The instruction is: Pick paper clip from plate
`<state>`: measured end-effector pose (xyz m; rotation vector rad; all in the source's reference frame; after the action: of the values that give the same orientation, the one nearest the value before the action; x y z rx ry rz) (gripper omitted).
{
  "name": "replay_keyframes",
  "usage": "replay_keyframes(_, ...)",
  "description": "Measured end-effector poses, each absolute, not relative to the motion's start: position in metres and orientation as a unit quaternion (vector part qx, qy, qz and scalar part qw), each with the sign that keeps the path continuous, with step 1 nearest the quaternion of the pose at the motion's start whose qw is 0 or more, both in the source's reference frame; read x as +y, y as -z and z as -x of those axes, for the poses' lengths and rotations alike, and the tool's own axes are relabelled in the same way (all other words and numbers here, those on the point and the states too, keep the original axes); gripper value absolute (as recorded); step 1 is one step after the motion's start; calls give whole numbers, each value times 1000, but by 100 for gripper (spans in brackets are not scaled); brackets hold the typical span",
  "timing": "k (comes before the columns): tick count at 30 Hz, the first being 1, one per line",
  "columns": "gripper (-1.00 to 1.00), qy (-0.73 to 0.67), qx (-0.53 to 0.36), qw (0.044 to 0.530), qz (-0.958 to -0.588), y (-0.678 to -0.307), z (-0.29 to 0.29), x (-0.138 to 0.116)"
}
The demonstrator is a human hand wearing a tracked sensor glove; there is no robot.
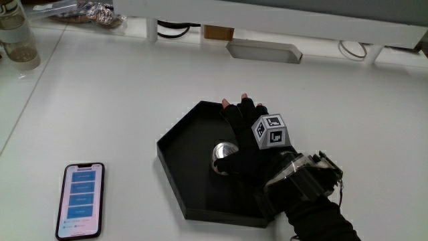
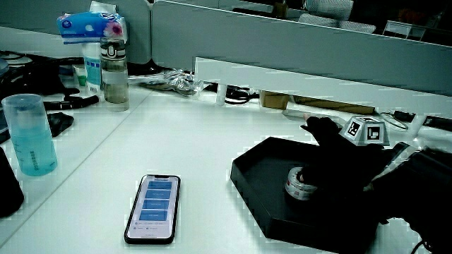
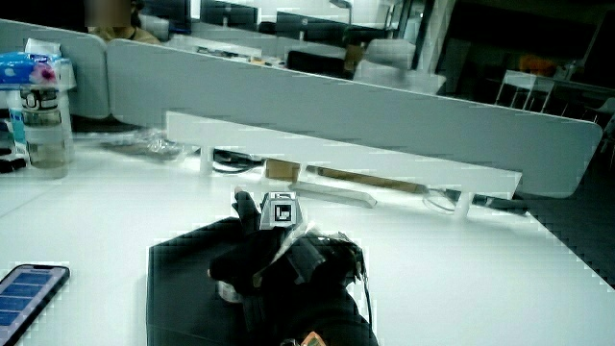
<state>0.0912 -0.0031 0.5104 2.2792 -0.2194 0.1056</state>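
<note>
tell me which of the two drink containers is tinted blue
The lidded cup nearer the person; the bottle by the tissue pack is clear with a dark cap.

We see the hand (image 1: 249, 144) in a black fingerless fabric glove w/ a small grey-white patterned cube (image 1: 271, 131) on its back, plus black sleeve.

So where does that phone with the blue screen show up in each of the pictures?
Main view: the phone lies on the white table beside the black tray, nearer to the person.
Side view: the phone lies beside the tray.
Side view: only the phone's corner shows.
Shared landmark: the tray.
</note>
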Motion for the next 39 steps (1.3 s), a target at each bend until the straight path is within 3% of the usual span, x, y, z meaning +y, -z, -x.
replay_keyframes(13, 0, -7, -91, 476, -875, -533, -86, 7)
replay_keyframes(16, 27, 12, -97, 511, -854, -542, -83, 10)
replay_keyframes(24, 100, 14, -95, 460, -883, -537, -76, 9)
replay_keyframes(33, 100, 5, -92, 443, -892, -538, -79, 10)
replay_keyframes(36, 100, -29, -72, 464, -882, -544, -88, 9)
replay_keyframes(39, 100, -42, -78, 444, -892, -533, -91, 5)
